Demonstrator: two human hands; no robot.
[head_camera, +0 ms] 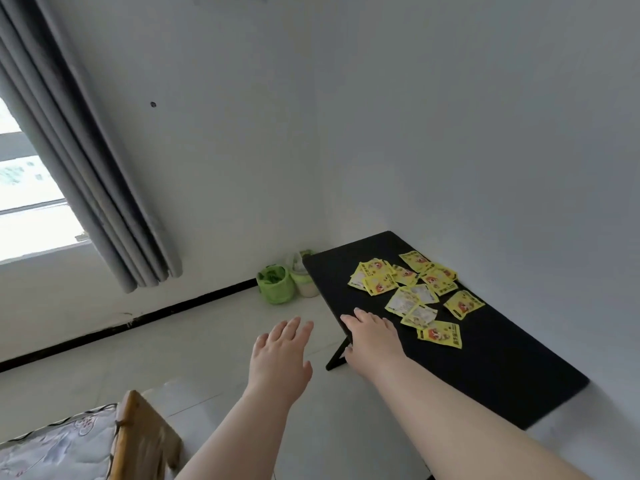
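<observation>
Both arms [467, 424] reach out from me. My left hand [280, 355] floats over the floor [194, 344], fingers straight, a little apart, holding nothing. My right hand [372, 337] is at the edge of the black table [491, 368], fingers flat and open, holding nothing. Yellow packets [415, 289] lie just past it.

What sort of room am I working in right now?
Probably a bedroom in a home: a mattress on a wooden bed frame at lower left, a grey curtain beside a window, and a low black table strewn with yellow packets against the white wall.
</observation>
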